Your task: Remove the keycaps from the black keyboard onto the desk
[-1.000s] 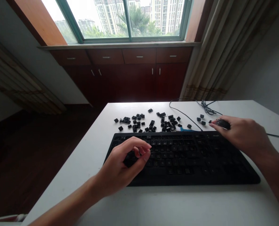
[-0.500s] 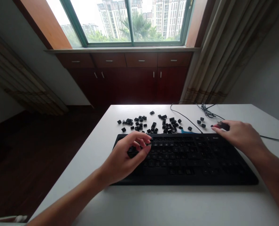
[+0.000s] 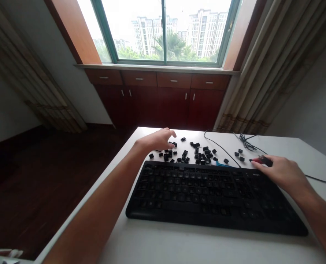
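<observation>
A black keyboard point(image 3: 207, 200) lies across the white table, with bare sockets among its keys. Beyond its back edge lie loose black keycaps point(image 3: 203, 156) in a scattered pile. My left hand point(image 3: 160, 138) reaches over the left part of this pile, thumb and fingers apart, covering some keycaps. I see nothing held in it. At the keyboard's back right corner, my right hand point(image 3: 278, 168) is closed around a small dark tool with a red part point(image 3: 265, 160). Its exact kind is hard to make out.
Several separate keycaps point(image 3: 240, 151) sit near a bundled black cable point(image 3: 247, 141) at the back right. A blue brush point(image 3: 222, 164) lies behind the keyboard. The white table point(image 3: 152, 242) has its left edge beside my left forearm. Cabinets point(image 3: 163, 102) stand under the window.
My left hand has moved from above the keyboard forward to the loose keycaps. My right hand stays near the same corner with the tool. The view has shifted slightly.
</observation>
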`<state>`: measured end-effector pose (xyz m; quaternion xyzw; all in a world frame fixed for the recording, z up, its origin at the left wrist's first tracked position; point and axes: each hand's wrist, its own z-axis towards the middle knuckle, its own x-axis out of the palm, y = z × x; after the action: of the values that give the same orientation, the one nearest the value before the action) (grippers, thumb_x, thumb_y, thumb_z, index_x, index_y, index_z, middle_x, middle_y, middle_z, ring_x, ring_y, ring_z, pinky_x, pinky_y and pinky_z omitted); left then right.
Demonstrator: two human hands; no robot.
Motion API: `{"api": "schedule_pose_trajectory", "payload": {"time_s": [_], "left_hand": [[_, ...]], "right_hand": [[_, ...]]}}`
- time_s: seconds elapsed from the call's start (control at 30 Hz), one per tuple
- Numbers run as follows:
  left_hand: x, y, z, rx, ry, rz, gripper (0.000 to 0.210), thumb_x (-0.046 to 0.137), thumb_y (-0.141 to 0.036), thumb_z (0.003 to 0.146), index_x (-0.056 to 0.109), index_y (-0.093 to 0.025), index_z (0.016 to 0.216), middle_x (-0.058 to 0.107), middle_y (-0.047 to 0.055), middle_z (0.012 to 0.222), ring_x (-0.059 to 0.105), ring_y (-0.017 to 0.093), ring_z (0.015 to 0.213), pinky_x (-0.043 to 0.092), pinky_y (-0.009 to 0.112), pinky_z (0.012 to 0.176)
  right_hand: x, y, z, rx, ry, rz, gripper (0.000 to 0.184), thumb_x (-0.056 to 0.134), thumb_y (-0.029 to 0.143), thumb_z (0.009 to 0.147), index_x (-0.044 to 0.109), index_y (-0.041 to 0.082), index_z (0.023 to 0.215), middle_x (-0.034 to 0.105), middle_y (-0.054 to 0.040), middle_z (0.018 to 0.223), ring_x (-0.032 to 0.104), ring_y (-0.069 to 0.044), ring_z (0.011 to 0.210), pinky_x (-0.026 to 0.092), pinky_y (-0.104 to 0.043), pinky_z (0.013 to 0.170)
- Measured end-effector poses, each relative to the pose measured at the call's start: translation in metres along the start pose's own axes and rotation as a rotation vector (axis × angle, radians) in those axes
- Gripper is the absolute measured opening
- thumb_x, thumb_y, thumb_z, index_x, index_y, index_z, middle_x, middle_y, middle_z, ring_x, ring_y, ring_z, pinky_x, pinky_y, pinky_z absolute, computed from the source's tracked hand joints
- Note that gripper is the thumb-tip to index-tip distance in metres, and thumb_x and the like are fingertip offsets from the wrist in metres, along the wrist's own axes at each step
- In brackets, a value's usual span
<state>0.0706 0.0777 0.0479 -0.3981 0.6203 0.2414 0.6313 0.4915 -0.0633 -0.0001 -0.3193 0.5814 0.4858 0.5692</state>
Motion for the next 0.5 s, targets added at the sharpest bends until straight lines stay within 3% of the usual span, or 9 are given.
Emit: {"api": "schedule_pose_trajectory", "payload": {"time_s": [0.23, 0.5], "left_hand": [[0.022, 0.008, 0.009, 0.114, -0.045, -0.003, 0.04, 0.062, -0.039, 0.089, 0.067, -0.019, 0.122, 0.064, 0.011, 0.126, 0.061, 0.025, 0.113, 0.047, 0.032, 0.097], [0.026, 0.004, 0.013, 0.195, -0.169, -0.026, 0.019, 0.063, -0.029, 0.087, 0.076, -0.021, 0.099, 0.071, 0.006, 0.111, 0.064, 0.023, 0.101, 0.05, 0.031, 0.087]], "right_hand": [[0.0, -0.001, -0.001, 0.013, 0.008, -0.028, 0.051, 0.056, 0.067, 0.082, 0.077, 0.025, 0.101, 0.076, -0.0126, 0.089, 0.067, -0.039, 0.081, 0.046, -0.042, 0.065], [0.01, -0.014, 0.006, -0.029, -0.055, -0.04, 0.055, 0.058, 0.072, 0.078, 0.079, 0.026, 0.098, 0.076, -0.0113, 0.086, 0.068, -0.039, 0.078, 0.049, -0.043, 0.064]]}}
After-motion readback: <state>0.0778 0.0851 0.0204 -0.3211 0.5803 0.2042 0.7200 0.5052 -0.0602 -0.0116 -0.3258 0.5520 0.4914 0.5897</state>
